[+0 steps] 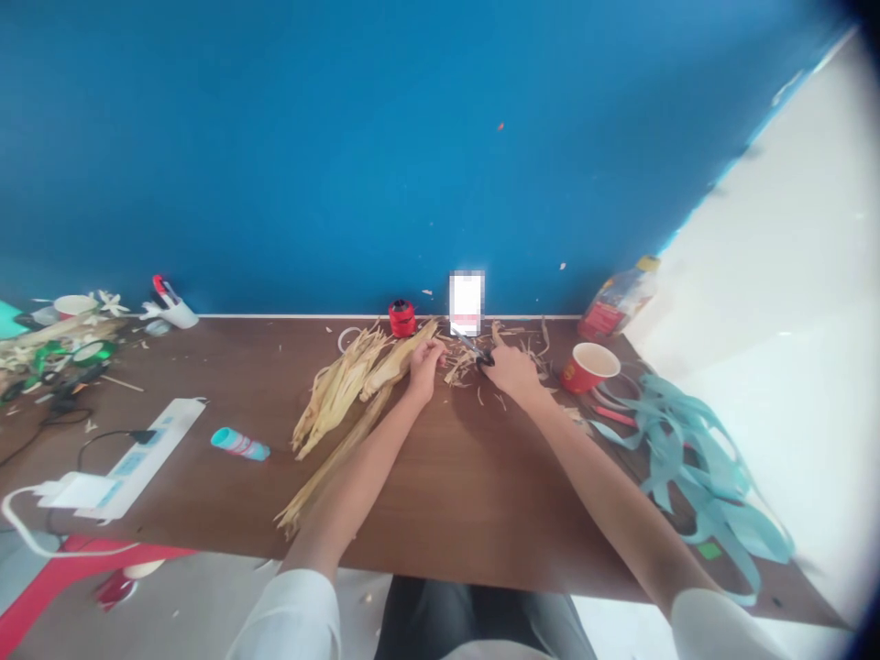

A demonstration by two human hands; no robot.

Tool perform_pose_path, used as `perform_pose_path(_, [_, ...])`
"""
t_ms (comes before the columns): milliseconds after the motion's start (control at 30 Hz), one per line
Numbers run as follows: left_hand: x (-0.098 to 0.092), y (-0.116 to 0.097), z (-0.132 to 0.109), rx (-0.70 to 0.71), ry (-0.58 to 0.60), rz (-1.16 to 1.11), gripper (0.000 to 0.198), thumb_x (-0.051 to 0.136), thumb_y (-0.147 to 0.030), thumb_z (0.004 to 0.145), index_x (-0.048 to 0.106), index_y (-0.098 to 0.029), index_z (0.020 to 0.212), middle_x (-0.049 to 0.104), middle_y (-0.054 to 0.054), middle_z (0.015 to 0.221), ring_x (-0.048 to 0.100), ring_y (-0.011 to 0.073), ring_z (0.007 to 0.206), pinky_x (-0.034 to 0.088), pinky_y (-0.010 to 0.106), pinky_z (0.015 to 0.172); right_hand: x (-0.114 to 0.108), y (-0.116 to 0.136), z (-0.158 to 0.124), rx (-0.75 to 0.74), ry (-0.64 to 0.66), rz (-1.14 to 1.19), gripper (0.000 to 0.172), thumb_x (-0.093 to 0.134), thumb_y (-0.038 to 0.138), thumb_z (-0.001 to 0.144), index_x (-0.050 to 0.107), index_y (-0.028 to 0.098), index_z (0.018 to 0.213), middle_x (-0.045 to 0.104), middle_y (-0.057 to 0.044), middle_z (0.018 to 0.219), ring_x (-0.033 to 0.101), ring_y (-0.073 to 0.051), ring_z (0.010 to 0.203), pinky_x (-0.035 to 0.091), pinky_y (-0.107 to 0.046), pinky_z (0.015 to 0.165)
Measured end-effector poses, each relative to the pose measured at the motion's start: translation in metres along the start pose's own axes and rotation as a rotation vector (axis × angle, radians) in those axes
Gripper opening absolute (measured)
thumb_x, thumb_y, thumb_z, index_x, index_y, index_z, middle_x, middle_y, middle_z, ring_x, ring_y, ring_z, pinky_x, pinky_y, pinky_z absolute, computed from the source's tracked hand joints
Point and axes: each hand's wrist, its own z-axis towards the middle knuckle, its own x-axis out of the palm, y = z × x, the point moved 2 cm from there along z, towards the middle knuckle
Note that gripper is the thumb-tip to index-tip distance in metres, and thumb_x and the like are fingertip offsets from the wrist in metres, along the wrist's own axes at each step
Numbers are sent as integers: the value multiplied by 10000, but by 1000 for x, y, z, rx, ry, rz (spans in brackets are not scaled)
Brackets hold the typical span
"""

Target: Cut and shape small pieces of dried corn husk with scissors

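My left hand point(425, 364) is closed on a small piece of dried straw-like husk near the far edge of the brown table point(446, 477). My right hand point(510, 368) grips a pair of black-handled scissors point(476, 351), whose blades point toward the left hand. A pile of pale dried husks point(344, 390) lies just left of my left hand, with longer strands running toward the near edge. Small husk scraps point(459, 368) lie scattered between the two hands.
A red thread spool point(402, 317) and a blurred white card point(466, 302) stand by the blue wall. A red paper cup point(588, 367), plastic bottle point(619, 301) and light blue paper strips point(687, 458) lie right. A teal tube point(239, 444), white power strip point(130, 458) and craft clutter point(61, 353) lie left.
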Motion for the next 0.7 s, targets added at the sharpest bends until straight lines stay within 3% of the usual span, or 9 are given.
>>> perform_pose_path(233, [2, -4, -2, 0, 19, -2, 326, 725, -262, 665, 643, -141, 956, 619, 3, 729, 485, 69, 554, 384, 215, 545, 0, 0, -3, -157, 140, 50, 432, 507, 515, 854, 629, 142, 1034, 658, -174, 1017, 644, -321, 943, 461, -355, 756])
perform_pose_path(333, [2, -5, -2, 24, 35, -4, 371, 713, -262, 678, 655, -149, 1027, 613, 2, 731, 481, 70, 555, 386, 215, 539, -2, 0, -6, -172, 128, 30, 364, 499, 430, 880, 624, 129, 1044, 656, -178, 1014, 647, -309, 939, 462, -350, 760])
perform_pose_path(500, [1, -5, -2, 42, 38, -24, 239, 696, -268, 681, 651, -158, 889, 588, -11, 709, 469, 69, 549, 379, 217, 536, -4, 7, -15, -155, 29, -99, 247, 521, 266, 868, 652, 113, 1009, 659, -194, 964, 654, -319, 920, 481, -363, 737])
perform_pose_path(700, [1, -2, 0, 17, 30, 1, 233, 702, -289, 661, 581, -160, 813, 598, -15, 721, 483, 70, 552, 389, 223, 560, 3, 19, -25, -148, -20, -161, 257, 460, 186, 894, 663, 76, 1008, 667, -232, 961, 662, -296, 930, 494, -346, 763])
